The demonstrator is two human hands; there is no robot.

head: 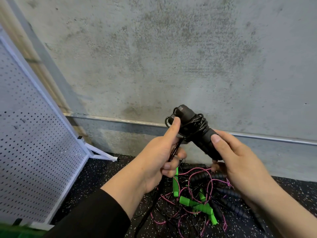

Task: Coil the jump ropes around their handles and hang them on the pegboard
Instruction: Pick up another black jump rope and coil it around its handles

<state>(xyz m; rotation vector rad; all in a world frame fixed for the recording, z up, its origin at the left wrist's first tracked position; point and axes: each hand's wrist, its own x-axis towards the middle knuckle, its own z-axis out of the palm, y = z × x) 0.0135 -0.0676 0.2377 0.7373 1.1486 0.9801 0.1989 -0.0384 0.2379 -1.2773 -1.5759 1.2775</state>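
Pegboard [34, 134] cut off by the left edge at 9 o'clock, right hand [240, 162] fingers hidden behind the black handles [197, 133], lower rope tangle [197, 200] partly covered by both wrists, green blur [15, 231] at 7 o'clock unidentifiable, right forearm cut off at 5 o'clock

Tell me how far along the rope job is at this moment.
Done: nothing hangs on the visible part of the pegboard. In hand: the right hand holds the black handles, cord partly wound round them, while the left hand grips the loose black cord. Left: finishing this coil, then the tangled pile of green, pink and dark ropes on the floor.
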